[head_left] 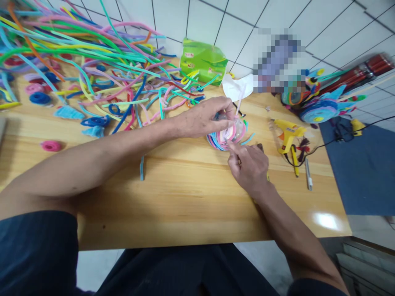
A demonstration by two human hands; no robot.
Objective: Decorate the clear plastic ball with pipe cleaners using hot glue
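Observation:
A round craft of coiled pipe cleaners (pixel 219 142), in pink, blue and white with a clear plastic-looking part, rests on the wooden table. My left hand (pixel 211 117) reaches over it from the left, its fingers curled onto the top and inner side. From the lower right, the index finger of my right hand (pixel 251 164) touches the coil's front. The other fingers of that hand are curled in; what they hold, if anything, is hidden. A dark and yellow item shows partly beside that hand. One pale pink stem (pixel 240 100) sticks up from the craft.
Loose pipe cleaners (pixel 123 53) pile up at the back left, with small coils (pixel 51 145) near them. A green packet (pixel 202 61) stands against the tiled wall. To the right lie a yellow glue gun (pixel 288 133), a corded tool, a cutter (pixel 309 174) and finished pipe-cleaner crafts (pixel 319 111).

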